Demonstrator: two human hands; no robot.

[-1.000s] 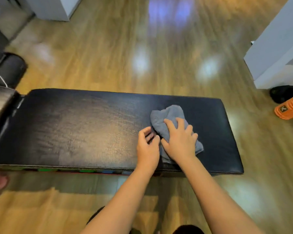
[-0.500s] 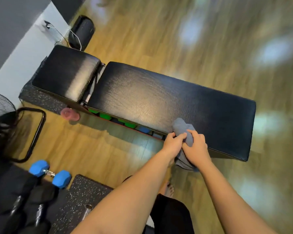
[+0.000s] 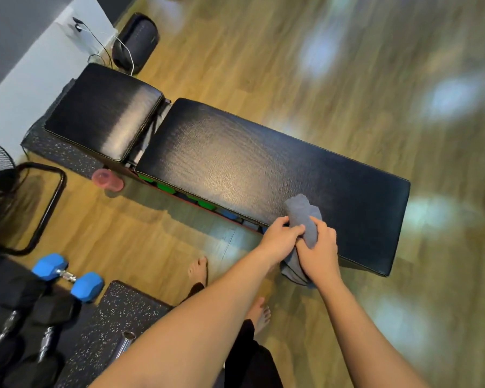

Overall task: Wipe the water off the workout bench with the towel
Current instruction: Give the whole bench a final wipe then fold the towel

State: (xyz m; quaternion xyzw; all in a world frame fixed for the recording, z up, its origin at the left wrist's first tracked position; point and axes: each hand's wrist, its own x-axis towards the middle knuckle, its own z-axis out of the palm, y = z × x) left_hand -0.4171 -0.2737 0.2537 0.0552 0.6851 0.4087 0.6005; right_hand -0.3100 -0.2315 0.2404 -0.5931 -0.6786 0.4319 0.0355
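Note:
The black padded workout bench (image 3: pixel 235 163) runs diagonally from upper left to lower right, with a smaller seat pad at its upper left end. A bunched grey towel (image 3: pixel 301 211) lies over the bench's near edge, part resting on the pad and part hanging below it. My left hand (image 3: pixel 280 239) and my right hand (image 3: pixel 319 253) both grip the towel at that edge, side by side and touching. No water drops can be made out on the dark, glossy pad.
A pink cup (image 3: pixel 107 179) lies on the wooden floor beside the bench. A blue dumbbell (image 3: pixel 67 277) and black dumbbells sit at lower left on speckled rubber mats (image 3: pixel 118 312). A fan and a black frame stand at far left. My bare feet are below the bench.
The towel went from flat on the pad to its near edge, where both hands now grip it bunched. The view swung so the bench lies diagonal.

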